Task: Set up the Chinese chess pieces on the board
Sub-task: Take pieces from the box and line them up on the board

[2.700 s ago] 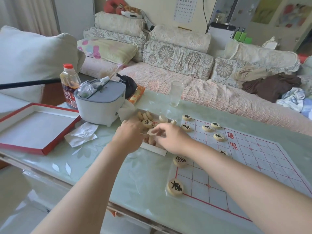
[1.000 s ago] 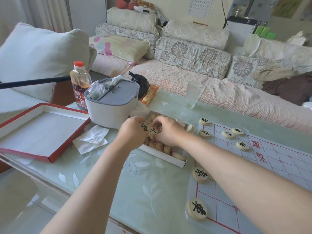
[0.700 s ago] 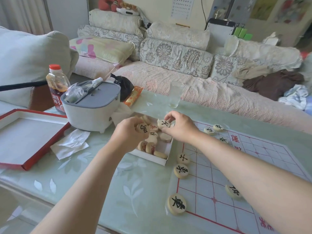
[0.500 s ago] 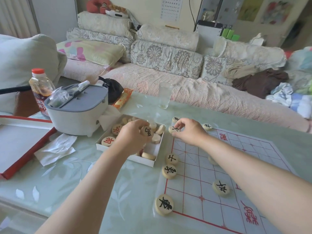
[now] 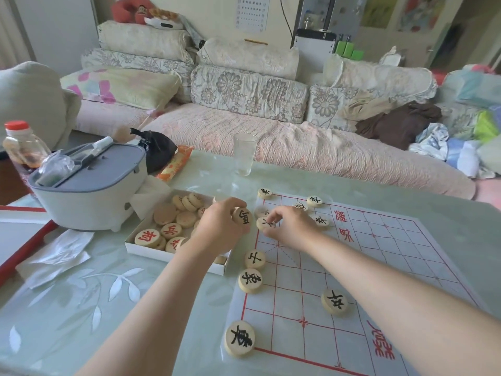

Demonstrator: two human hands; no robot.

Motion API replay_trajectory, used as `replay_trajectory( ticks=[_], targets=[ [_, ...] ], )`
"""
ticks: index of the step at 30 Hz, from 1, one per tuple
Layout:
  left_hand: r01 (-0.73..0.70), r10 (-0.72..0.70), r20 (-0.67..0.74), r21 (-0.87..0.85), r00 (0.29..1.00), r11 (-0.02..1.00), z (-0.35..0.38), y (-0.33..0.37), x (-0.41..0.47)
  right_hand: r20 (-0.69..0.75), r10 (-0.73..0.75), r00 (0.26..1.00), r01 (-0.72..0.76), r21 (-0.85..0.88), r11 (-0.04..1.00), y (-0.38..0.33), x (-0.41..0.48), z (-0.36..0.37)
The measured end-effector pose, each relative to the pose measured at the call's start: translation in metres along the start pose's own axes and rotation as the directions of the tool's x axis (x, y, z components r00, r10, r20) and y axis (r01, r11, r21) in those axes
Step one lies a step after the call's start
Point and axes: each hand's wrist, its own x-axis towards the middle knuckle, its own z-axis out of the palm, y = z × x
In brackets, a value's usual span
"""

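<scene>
- Pieces [image 5: 250,280]: pale round discs with black characters. Three lie along the left edge of the board [image 5: 385,270], from 7 to 9 o'clock. One sits inside at 6 o'clock, and more cluster near the 11 o'clock corner.
- Left hand [image 5: 219,232] grips a black-marked disc [image 5: 242,219] in curled fingers, over the box's right end.
- Right hand [image 5: 294,229] pinches a second disc [image 5: 264,224] at the board's left line, just beside the first.
- Box [image 5: 151,250], at the board's 9 o'clock and close against its edge, holds red-marked and face-down discs.
- Squares from 1 to 4 o'clock are open.
- Glass [image 5: 245,153] stands at 12 o'clock and a grey container [image 5: 89,191] at 10 o'clock.
</scene>
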Motion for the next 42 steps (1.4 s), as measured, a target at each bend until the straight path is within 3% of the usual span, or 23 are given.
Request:
replay_trajectory(
  ticks=[8, 11, 14, 19, 22, 26, 29, 34, 42],
  targets=[
    [-0.028, 0.028, 0.004, -0.011, 1.000, 1.000, 0.006, 0.002, 0.002, -0.005, -0.009, 1.000, 0.009, -0.049, 0.999, -0.004, 0.001, 0.010],
    [-0.028, 0.028, -0.003, 0.003, 1.000, 1.000, 0.007, 0.003, 0.002, -0.034, -0.027, 0.999, 0.034, 0.217, 0.976, -0.018, 0.003, 0.001],
    [-0.051, 0.051, -0.024, 0.021, 0.998, 0.998, 0.010, 0.006, 0.002, 0.134, -0.038, 0.990, -0.038, 0.524, 0.851, -0.035, -0.003, -0.007],
    [-0.036, 0.036, -0.030, 0.019, 0.999, 0.999, 0.014, 0.009, 0.003, 0.210, -0.035, 0.977, -0.086, 0.538, 0.839, -0.041, 0.001, -0.006],
    [-0.041, 0.041, 0.002, 0.029, 0.999, 0.999, 0.009, 0.003, 0.005, 0.164, -0.015, 0.986, -0.067, 0.483, 0.873, -0.034, 0.015, -0.006],
    [-0.053, 0.047, 0.026, 0.298, 0.999, 0.953, -0.001, -0.018, 0.009, -0.014, 0.115, 0.993, -0.110, 0.210, 0.972, -0.014, 0.047, -0.013],
    [-0.044, 0.023, 0.056, 0.429, 0.998, 0.902, -0.005, -0.029, 0.009, -0.093, 0.159, 0.983, -0.153, 0.069, 0.986, -0.001, 0.071, -0.013],
    [-0.056, 0.000, 0.127, 0.439, 0.992, 0.897, -0.003, -0.032, 0.012, -0.084, 0.138, 0.987, -0.138, 0.011, 0.990, 0.001, 0.098, 0.005],
    [-0.064, 0.010, 0.131, 0.410, 0.991, 0.910, -0.011, -0.035, 0.010, -0.018, 0.131, 0.991, -0.131, -0.039, 0.991, 0.000, 0.108, 0.015]
  ],
)
